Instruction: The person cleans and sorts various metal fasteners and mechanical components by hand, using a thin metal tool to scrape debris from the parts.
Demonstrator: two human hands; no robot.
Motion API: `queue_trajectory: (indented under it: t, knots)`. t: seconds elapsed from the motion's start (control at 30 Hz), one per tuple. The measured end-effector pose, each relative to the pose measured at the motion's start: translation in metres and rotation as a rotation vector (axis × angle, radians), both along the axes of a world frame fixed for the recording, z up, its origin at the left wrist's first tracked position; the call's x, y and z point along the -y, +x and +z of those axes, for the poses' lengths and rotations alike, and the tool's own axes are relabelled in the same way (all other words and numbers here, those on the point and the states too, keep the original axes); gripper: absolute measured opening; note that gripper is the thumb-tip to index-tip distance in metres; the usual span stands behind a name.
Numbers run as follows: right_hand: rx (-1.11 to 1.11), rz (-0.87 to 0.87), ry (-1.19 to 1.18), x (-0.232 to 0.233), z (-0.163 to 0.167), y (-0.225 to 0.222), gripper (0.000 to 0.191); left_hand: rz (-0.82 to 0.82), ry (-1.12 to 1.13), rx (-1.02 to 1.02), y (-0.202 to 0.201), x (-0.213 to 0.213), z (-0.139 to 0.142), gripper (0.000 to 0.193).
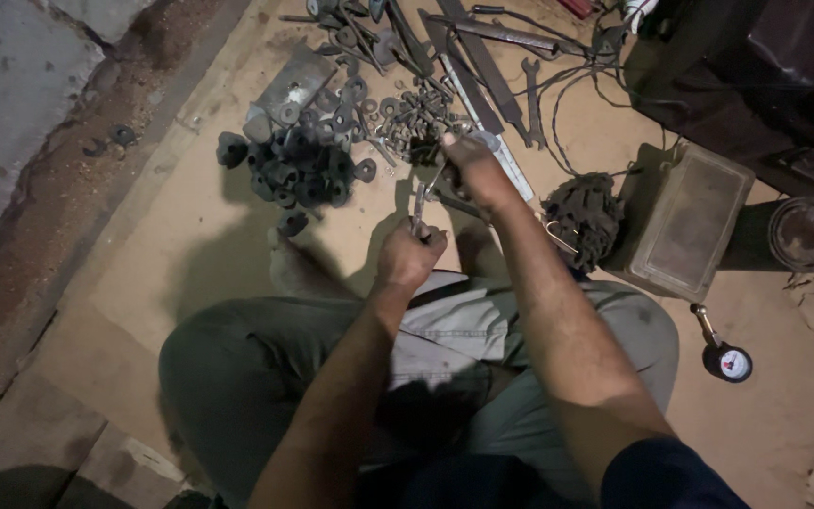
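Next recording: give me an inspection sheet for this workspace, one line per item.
Surface: brown board laid on the ground.
Job's things: thin metal tool rising from the left fist; pile of bolts and washers.
Clutter: heap of black rubber bushes, flat files, chain bundle, metal box, pressure gauge, round tin.
Grips: left hand fisted on the tool; right hand reaching into the bolts, hold unclear.
Cables: dark wires by the files.
Surroundings: concrete wall at the image's left.

Black rubber bushings (pixel 296 170); grey-green trousers (pixel 237 368); tan floor (pixel 190 254).
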State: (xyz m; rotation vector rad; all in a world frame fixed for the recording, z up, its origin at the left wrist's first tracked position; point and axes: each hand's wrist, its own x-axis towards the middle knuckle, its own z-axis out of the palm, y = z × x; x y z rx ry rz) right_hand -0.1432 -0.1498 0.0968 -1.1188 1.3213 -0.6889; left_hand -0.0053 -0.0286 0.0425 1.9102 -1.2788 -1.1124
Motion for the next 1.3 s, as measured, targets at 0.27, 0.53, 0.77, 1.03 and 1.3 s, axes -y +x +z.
queue_trajectory:
  t: [0.27, 0.53, 0.77, 1.03, 1.3]
  knots:
    - [-0.759, 0.665, -0.601, -0.075, 0.071, 0.059, 0.029, -0.200, -0.490, 0.448, 0.001, 0.005, -0.058, 0.042]
    - [-0.224, 0.065, -0.168, -0.024, 0.059, 0.000, 0.043, -0.032, 0.080, 0.034, 0.004, 0.003, -0.007, 0.043]
    - [0.159, -0.279, -0.018, 0.005, -0.013, -0.015, 0.029, 0.000, 0.008, 0.000, 0.002, 0.001, 0.014, 0.044]
    - [0.273, -0.313, 0.293, 0.003, -0.009, -0.007, 0.034, 0.009, 0.011, -0.058, 0.002, -0.002, 0.004, 0.042]
    - [0.383, -0.254, 0.479, -0.001, -0.017, -0.007, 0.037, -0.015, 0.020, -0.035, 0.003, -0.002, 0.017, 0.043]
